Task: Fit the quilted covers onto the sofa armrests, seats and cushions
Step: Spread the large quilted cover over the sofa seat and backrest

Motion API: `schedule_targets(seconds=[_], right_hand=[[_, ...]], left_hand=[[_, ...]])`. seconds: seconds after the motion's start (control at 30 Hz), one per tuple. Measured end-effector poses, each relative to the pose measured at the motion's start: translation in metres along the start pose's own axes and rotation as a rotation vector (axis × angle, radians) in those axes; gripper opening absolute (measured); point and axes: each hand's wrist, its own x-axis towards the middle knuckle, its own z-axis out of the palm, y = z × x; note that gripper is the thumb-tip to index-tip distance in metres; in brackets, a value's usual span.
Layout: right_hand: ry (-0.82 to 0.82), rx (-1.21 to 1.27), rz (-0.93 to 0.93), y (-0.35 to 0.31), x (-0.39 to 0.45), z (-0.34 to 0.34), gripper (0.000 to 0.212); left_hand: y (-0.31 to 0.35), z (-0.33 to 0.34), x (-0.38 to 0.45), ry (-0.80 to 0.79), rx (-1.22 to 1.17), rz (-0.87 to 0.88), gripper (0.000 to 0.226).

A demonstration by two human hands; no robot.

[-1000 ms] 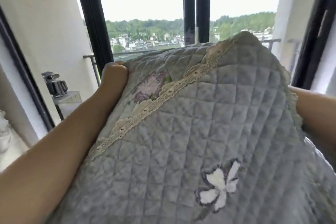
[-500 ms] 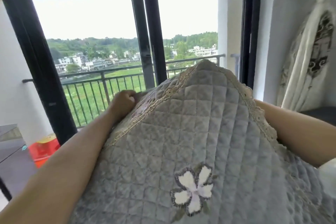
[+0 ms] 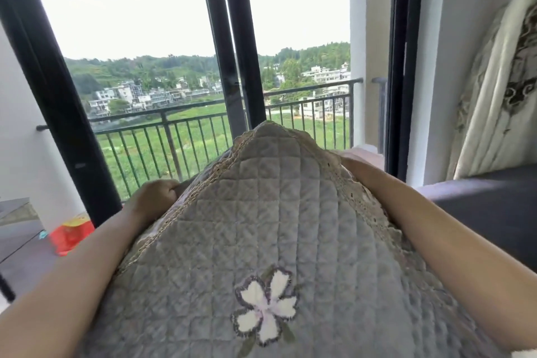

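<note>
A grey quilted cover [image 3: 279, 212] with cream lace trim and a white embroidered flower fills the lower middle of the view, held up close to me over a cushion-like bulk. My left hand [image 3: 155, 197] is closed in a fist on the cover's left edge. My right forearm runs along the cover's right side, and only a strip of my right hand [image 3: 363, 155] shows behind the lace edge; its fingers are hidden. The dark sofa [image 3: 488, 200] lies to the right, bare of any cover.
Black-framed glass doors [image 3: 232, 67] stand straight ahead, with a balcony railing [image 3: 174, 136] beyond. A cream patterned curtain [image 3: 499, 90] hangs at the right. An orange plastic stool [image 3: 71, 234] sits on the floor at the left, by a dark table edge [image 3: 14, 212].
The view has swung right and the cover has sunk lower in it. The doors, railing, curtain and sofa have come into sight. Both hands stay on the cover's sides.
</note>
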Motion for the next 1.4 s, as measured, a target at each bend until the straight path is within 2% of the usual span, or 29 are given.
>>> schedule_targets(seconds=[0.1,0.17,0.23,0.27,0.3,0.37,0.4,0.47,0.53,0.6,0.67,0.83,0.9,1.03,1.1,1.17,1.2,1.3,1.4], right_hand=[[-0.133,0.136,-0.077,-0.019,-0.003,0.017,0.036],[-0.192,0.147,-0.118,-0.035,0.013,0.036,0.038],[-0.224,0.15,-0.153,-0.053,0.027,0.056,0.034],[-0.221,0.152,-0.168,-0.068,0.034,0.067,0.027],[-0.217,0.141,-0.172,-0.077,0.036,0.075,0.025],[-0.242,-0.001,-0.201,-0.111,0.035,0.094,0.03],[-0.23,-0.086,-0.216,-0.125,0.031,0.1,0.033],[-0.222,-0.157,-0.276,-0.159,0.022,0.122,0.032],[-0.235,-0.187,-0.376,-0.194,0.012,0.145,0.03],[-0.275,-0.081,-0.365,-0.219,0.005,0.167,0.031],[-0.373,0.082,-0.34,-0.233,0.0,0.18,0.029],[-0.878,0.357,-0.366,-0.217,-0.007,0.17,0.014],[-0.991,0.486,-0.36,-0.209,-0.009,0.168,0.012],[-0.959,0.715,-0.373,-0.213,-0.022,0.192,0.021],[-0.95,0.793,-0.387,-0.215,-0.026,0.203,0.018],[-0.986,0.809,-0.407,-0.222,-0.029,0.21,0.009],[-1.02,0.791,-0.405,-0.227,-0.029,0.212,0.017],[-1.102,0.75,-0.239,-0.242,-0.035,0.206,0.007],[-0.947,0.588,-0.082,-0.252,-0.027,0.199,0.021]], left_hand=[[-0.008,-0.026,-0.001,-0.189,-0.015,-0.156,0.019],[-0.004,-0.061,-0.001,-0.211,-0.242,-0.225,0.011],[0.007,-0.104,-0.007,-0.145,-0.57,-0.148,0.014],[0.011,-0.128,-0.013,-0.109,-0.65,-0.049,0.021],[0.019,-0.144,-0.019,-0.122,-0.646,0.044,0.039],[0.03,-0.172,-0.036,-0.172,-0.541,0.115,0.081],[0.035,-0.178,-0.04,-0.206,-0.477,0.082,0.087],[0.029,-0.183,-0.049,-0.235,-0.252,-0.052,0.067],[0.008,-0.187,-0.052,-0.069,0.129,-0.12,0.045],[-0.014,-0.188,-0.059,0.042,0.367,-0.147,0.035],[-0.036,-0.196,-0.067,0.133,0.451,-0.22,0.022],[-0.088,-0.219,-0.096,0.201,0.395,-0.26,0.023],[-0.101,-0.229,-0.102,0.189,0.344,-0.272,0.026],[-0.122,-0.241,-0.116,0.124,0.28,-0.333,0.026],[-0.127,-0.243,-0.122,0.117,0.249,-0.352,0.035],[-0.134,-0.245,-0.126,0.152,0.238,-0.352,0.028],[-0.138,-0.246,-0.127,0.171,0.243,-0.354,0.024],[-0.146,-0.247,-0.129,0.195,0.246,-0.336,0.021],[-0.147,-0.246,-0.13,0.192,0.256,-0.314,0.024]])
